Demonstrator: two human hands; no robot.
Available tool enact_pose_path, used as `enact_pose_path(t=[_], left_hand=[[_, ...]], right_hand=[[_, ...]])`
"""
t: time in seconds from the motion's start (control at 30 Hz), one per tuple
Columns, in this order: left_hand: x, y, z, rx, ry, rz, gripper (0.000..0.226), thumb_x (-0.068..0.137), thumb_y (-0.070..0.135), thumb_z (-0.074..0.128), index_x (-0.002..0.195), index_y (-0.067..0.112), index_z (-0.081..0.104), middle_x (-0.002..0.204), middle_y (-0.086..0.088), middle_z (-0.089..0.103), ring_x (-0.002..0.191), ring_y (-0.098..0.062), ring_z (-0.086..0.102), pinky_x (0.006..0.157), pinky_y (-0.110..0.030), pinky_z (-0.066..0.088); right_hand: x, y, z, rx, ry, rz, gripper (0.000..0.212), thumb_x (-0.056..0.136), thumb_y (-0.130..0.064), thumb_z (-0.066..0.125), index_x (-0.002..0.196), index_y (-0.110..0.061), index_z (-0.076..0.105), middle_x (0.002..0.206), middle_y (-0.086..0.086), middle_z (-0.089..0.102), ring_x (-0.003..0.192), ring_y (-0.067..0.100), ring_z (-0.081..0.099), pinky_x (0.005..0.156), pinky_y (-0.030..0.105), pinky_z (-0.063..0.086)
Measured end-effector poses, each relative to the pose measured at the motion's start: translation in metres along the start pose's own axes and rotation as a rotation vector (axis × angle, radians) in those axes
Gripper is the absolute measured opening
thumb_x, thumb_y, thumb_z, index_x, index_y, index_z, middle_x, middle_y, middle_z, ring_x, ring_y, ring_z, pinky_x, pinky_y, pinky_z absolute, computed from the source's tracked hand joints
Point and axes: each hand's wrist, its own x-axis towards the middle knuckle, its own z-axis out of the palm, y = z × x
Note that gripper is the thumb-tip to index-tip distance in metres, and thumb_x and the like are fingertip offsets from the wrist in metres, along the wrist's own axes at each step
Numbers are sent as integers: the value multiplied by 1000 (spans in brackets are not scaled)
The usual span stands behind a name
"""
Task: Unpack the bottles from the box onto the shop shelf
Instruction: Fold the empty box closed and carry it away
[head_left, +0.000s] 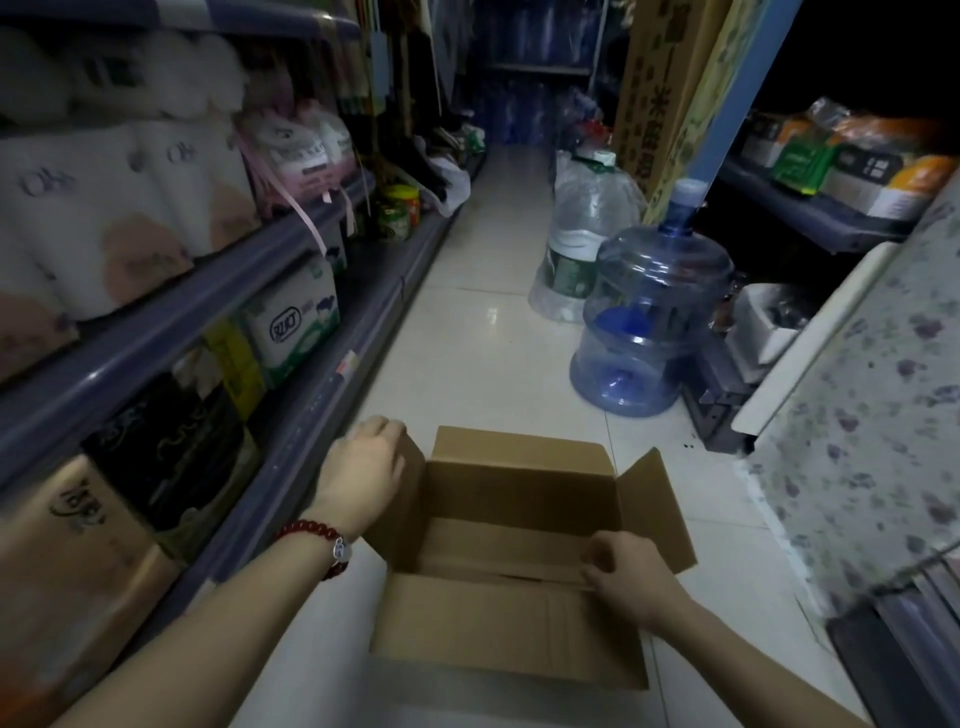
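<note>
From my head camera I look down into one cardboard box (511, 540) on the floor tiles (467, 353), all four flaps open and no bottles showing inside, so I judge the unpacking is about finished, though I cannot pick out the unpacked bottles on the shop shelf (291, 415) to my left. My left hand (363, 467) curls over the left flap and grips it, and my right hand (628, 577) pinches the near flap's edge. Two big water jugs (649, 322) stand ahead on the right.
</note>
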Motion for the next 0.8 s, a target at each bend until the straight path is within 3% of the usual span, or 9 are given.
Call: enact_pose_path(t=[0.1,0.2,0.3,0.4,0.47,0.6,0.7,0.8], left_hand=[[11,-36,4,29,25,-118,44,97,12,41,141,15,40,148,-7,40,135,-25,39,109,-41,37],[3,-63,21,41,-177,-231,49,99,14,38,147,16,30,156,-6,28,144,-23,26,115,-39,29],[-11,-55,35,-241,-271,-310,52,100,33,38,149,18,27,157,-4,26,144,-22,25,117,-38,23],[-16,-29,42,-531,-199,-305,54,100,39,33,150,21,24,157,0,26,144,-20,26,115,-35,21],[-16,-11,49,-599,-198,-222,54,100,41,30,151,26,19,158,5,20,146,-16,20,116,-33,16],[-14,17,75,-437,-327,-49,51,102,39,23,151,33,11,160,8,6,149,-13,3,115,-25,3],[-17,33,99,-173,-486,-23,52,101,42,21,151,34,9,162,3,1,149,-19,-1,118,-41,3],[-18,44,113,6,-508,-48,54,100,42,21,152,33,6,162,2,-1,149,-22,-4,118,-48,0]], right_hand=[[2,-1,5,0,-28,-25,11,94,-21,54,91,-31,56,98,-11,55,87,2,56,68,13,45],[5,-2,13,1,-82,-33,9,94,-23,53,92,-31,57,104,-10,54,90,2,54,72,15,46],[10,-1,21,9,-106,-19,9,93,-26,55,99,-32,58,113,-8,54,102,5,53,88,19,47],[14,2,25,27,-120,-15,12,93,-27,56,104,-30,59,115,-7,53,99,5,50,83,18,45],[17,5,27,39,-120,-23,15,93,-27,55,107,-28,61,113,-7,52,98,5,50,79,17,43],[17,13,32,60,-96,-24,22,94,-26,54,115,-27,60,118,-7,52,100,6,50,84,17,43],[18,17,30,89,-50,-27,28,94,-25,54,122,-27,55,125,-9,49,105,5,49,89,17,43],[22,21,20,132,47,-85,36,95,-25,54,130,-27,50,133,-10,46,118,5,48,99,20,43]])
